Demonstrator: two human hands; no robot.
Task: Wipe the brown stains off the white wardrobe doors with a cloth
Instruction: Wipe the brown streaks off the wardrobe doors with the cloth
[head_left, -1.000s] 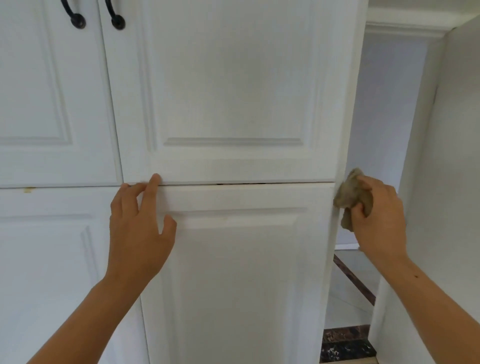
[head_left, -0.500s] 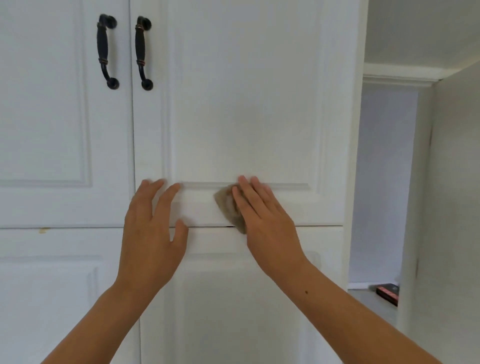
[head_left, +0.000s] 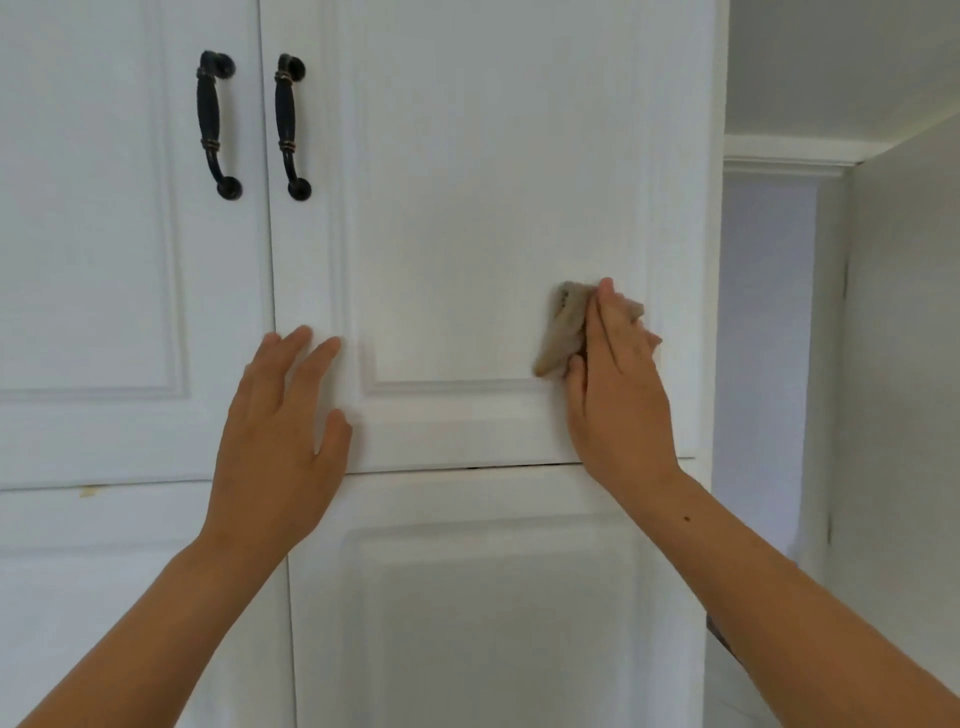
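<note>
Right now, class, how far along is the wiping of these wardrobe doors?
Done: the upper right door looks free of brown stains. In hand: the right hand presses the cloth against that door's lower right panel, and the left hand lies flat on the door. Left: a small brown mark at the lower left door's top edge.

Right hand (head_left: 615, 395): moved from the door's right edge, across the lower rail, up onto the right side of the upper door (head_left: 493, 208) panel.
Cloth (head_left: 563, 327): carried along; now flattened against the panel under the fingers, no longer bunched.
Left hand (head_left: 280, 436): shifted up from the seam onto the upper door's lower left corner.
Handles (head_left: 213, 124): now fully in view.
</note>
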